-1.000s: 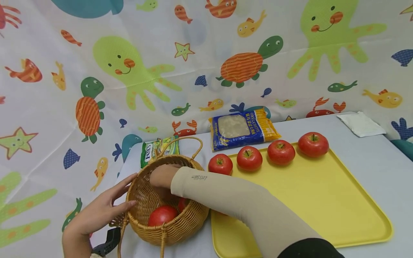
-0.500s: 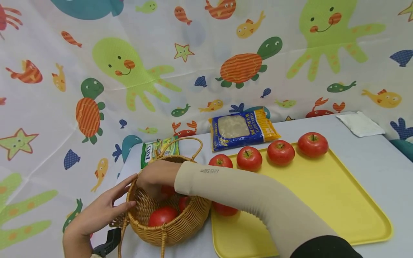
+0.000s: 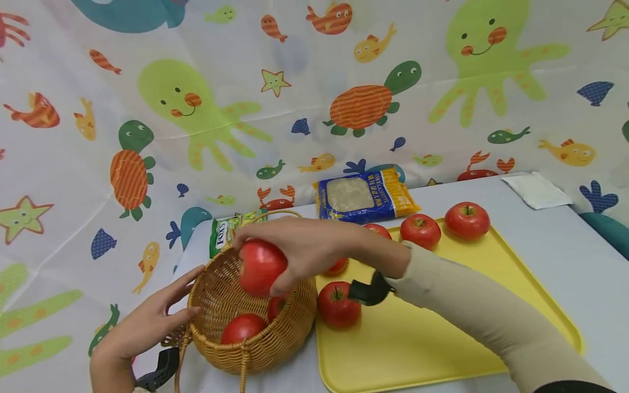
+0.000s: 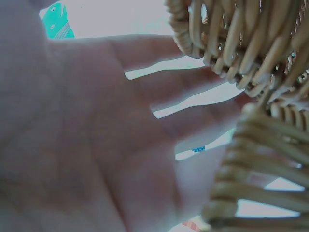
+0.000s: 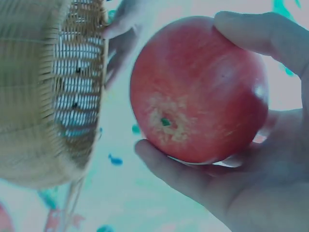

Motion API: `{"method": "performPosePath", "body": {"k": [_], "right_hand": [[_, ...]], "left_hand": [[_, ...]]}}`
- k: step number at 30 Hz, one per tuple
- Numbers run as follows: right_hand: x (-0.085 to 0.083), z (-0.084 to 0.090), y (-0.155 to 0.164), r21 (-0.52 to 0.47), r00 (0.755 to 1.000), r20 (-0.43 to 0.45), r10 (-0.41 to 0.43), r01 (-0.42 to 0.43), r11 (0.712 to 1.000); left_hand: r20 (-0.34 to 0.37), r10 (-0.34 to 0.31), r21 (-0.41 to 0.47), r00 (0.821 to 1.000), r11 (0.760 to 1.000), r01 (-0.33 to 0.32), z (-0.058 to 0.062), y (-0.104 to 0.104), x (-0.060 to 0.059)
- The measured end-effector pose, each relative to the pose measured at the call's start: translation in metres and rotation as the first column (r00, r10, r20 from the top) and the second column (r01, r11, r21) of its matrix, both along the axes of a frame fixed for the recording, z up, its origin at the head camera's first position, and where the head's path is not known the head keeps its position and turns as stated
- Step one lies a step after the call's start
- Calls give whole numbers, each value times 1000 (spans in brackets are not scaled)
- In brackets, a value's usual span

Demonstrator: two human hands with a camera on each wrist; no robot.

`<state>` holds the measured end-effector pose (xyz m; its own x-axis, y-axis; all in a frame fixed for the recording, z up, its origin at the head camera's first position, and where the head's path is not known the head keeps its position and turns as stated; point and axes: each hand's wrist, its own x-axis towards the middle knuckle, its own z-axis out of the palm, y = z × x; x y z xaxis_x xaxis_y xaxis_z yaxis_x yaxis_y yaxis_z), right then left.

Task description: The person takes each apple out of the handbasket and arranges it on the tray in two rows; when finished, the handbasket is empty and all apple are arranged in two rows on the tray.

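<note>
Red and glossy, the apple (image 3: 259,266) sat in the right hand (image 3: 300,252), held just above the rim of the wicker basket (image 3: 250,341), with the fingers (image 5: 251,34) and thumb curled round it. The right wrist view showed its underside: a pale, speckled patch around the blossom end, the skin otherwise smooth and unbruised. The left hand (image 3: 147,325) rested against the outer wall of the basket, its fingers (image 4: 159,48) straight and spread, holding nothing.

Judged from how things lay, the unloading looked more than half done. Five apples already lay on the yellow tray (image 3: 442,349): a row along the far edge, partly hidden behind the right arm, and one apple on the tray (image 3: 338,304) at the near left, just beside the basket. At least two apples in the basket (image 3: 242,327) were left, with the held one not yet set down. Two snack packets lay on the surface beyond.
</note>
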<state>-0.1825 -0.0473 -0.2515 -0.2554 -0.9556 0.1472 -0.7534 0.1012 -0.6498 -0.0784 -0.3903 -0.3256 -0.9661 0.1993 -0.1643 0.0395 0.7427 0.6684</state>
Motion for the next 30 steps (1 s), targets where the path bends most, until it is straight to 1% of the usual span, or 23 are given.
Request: {"method": "performPosePath", "body": {"k": [2,3,5,6,8,10,12,14,15,18,20,27,30], "right_hand": [[1,-13,30,-69,995,60,-81,85,994],[2,-21,44,-95,988,99,-121,130,987],[6,-39,71,-117,961,180,-211,234,965],[8,-48,83,-119,942,216,-258,288,950],[14,-67,104,-121,895,274,-353,396,910],[20,-85,121,-112,840,324,-436,491,864],[26,-102,134,-106,786,358,-503,570,815],[33,-116,144,-99,739,377,-558,631,769],[36,-122,148,-93,718,378,-584,657,748],[44,-138,154,-83,679,344,-648,710,700],[47,-146,155,-84,667,325,-671,727,682],[50,-168,150,-81,649,301,-699,748,659],[50,-173,149,-66,632,290,-719,763,644]], "left_hand": [[-5,1,-8,1000,1000,-1,0,-1,0],[-4,4,-11,1000,1000,-4,0,-1,1],[2,10,-18,1000,1000,-10,-1,-1,1],[7,14,-19,1000,1000,-14,-1,-1,2],[13,22,-25,1000,999,-22,-1,-2,2],[17,26,-27,1000,999,-25,-1,-2,3],[14,25,-25,1000,999,-25,-1,-2,4],[11,20,-20,1000,1000,-19,-1,-2,4],[10,19,-17,1000,1000,-19,-1,-2,4],[11,20,-7,1000,1000,-20,0,-2,4],[7,21,-11,1000,1000,-21,0,-2,3],[3,3,-21,1000,1000,-2,0,2,1],[9,2,-20,1000,1000,-1,-1,3,0]]}}
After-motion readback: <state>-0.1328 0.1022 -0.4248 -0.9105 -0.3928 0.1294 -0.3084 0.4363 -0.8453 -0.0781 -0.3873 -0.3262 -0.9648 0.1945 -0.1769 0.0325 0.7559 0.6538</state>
